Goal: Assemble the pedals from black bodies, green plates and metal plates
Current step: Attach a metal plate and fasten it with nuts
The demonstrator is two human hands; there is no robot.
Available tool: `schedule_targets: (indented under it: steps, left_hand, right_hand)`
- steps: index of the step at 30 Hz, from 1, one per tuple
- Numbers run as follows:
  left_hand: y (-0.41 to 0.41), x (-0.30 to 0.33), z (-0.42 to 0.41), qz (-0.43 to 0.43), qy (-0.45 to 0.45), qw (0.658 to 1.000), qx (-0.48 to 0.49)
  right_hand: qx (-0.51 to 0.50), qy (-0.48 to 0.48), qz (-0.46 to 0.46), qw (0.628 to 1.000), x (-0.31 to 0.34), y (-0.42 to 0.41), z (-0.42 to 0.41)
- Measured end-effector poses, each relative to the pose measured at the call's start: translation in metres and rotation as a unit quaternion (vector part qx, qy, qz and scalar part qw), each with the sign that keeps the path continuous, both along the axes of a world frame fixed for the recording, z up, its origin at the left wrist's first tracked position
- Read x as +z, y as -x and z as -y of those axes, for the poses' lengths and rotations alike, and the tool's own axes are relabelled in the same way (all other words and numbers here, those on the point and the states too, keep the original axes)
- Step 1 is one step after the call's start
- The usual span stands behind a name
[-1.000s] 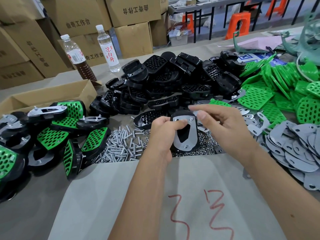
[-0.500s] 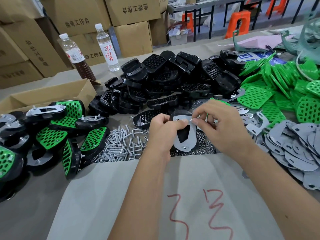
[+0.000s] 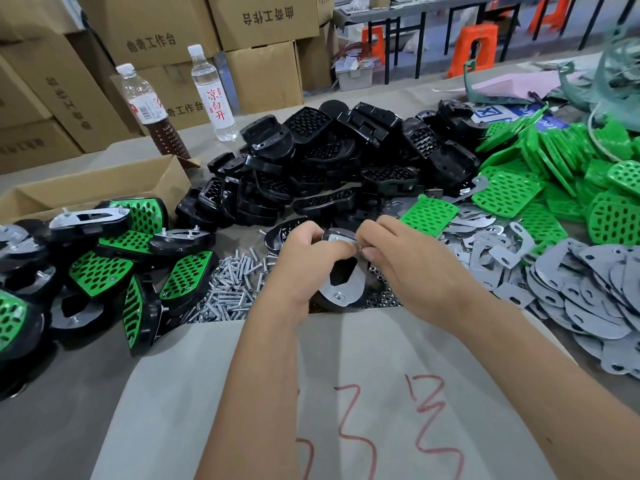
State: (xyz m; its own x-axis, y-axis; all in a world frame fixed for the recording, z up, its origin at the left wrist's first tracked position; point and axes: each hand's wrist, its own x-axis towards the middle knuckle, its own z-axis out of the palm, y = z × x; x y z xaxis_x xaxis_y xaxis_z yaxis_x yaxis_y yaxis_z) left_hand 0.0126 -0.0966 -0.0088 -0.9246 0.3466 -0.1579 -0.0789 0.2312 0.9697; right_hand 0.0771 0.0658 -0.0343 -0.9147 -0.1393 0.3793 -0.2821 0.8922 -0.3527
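Note:
My left hand (image 3: 306, 263) grips a pedal (image 3: 343, 282) from its left side, metal plate facing up, over the table's middle. My right hand (image 3: 405, 261) pinches something small at the plate's upper edge, fingertips meeting the left hand's; what it pinches is hidden. A heap of black bodies (image 3: 329, 164) lies behind the hands. Green plates (image 3: 540, 171) are piled at the right, with one green plate (image 3: 429, 214) just beyond my right hand. Grey metal plates (image 3: 588, 289) spread at the right front. Finished pedals (image 3: 104, 268) lie at the left.
Loose screws (image 3: 228, 285) and small nuts (image 3: 381, 299) lie around the pedal. A grey sheet (image 3: 346, 393) with red marks covers the near table. An open cardboard box (image 3: 90, 188) and two bottles (image 3: 214, 95) stand at the back left. Cartons are stacked behind.
My right hand has come down from an open pose above the pedal onto its upper edge, fingers now pinched together against the left hand's fingertips. The left hand still holds the pedal.

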Motion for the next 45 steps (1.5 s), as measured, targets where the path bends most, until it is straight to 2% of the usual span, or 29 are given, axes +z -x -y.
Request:
schedule_targets:
  steps: [5,11,22,24,29,31,36,42,45]
  left_hand:
    - [0.001,0.001,0.001,0.045,-0.008,0.999,-0.005]
    - [0.003,-0.001,0.000,0.031,-0.007,0.999,0.000]
    - [-0.006,0.002,-0.013,0.004,-0.077,0.997,0.026]
    - [-0.007,0.001,-0.015,-0.008,-0.080,0.996,0.029]
    - [-0.001,-0.003,-0.011,-0.026,-0.100,0.992,0.078]
    - [0.002,-0.003,-0.009,-0.042,-0.097,0.987,0.123]
    - [0.002,-0.003,-0.008,-0.012,-0.126,0.972,0.200]
    - [-0.001,-0.004,-0.008,0.024,-0.151,0.965,0.212]
    - [-0.001,-0.007,-0.010,0.030,-0.145,0.965,0.215]
  right_hand:
    - [-0.032,-0.011,0.020,0.999,0.001,-0.003,0.003]
    - [-0.040,-0.005,0.027,0.999,0.002,-0.003,0.005]
    - [-0.106,-0.018,-0.057,0.993,0.002,0.000,0.009]
    - [-0.116,-0.004,-0.062,0.991,0.001,0.000,0.009]
    - [-0.104,0.121,-0.052,0.986,0.001,0.002,0.000]
    - [-0.071,0.089,-0.029,0.993,0.002,-0.001,-0.011]
    - [0.012,0.024,0.116,0.993,0.004,-0.005,-0.022]
    - [0.023,0.044,0.160,0.986,0.005,-0.003,-0.010]
    - [0.008,0.079,0.144,0.986,0.004,-0.005,-0.010]
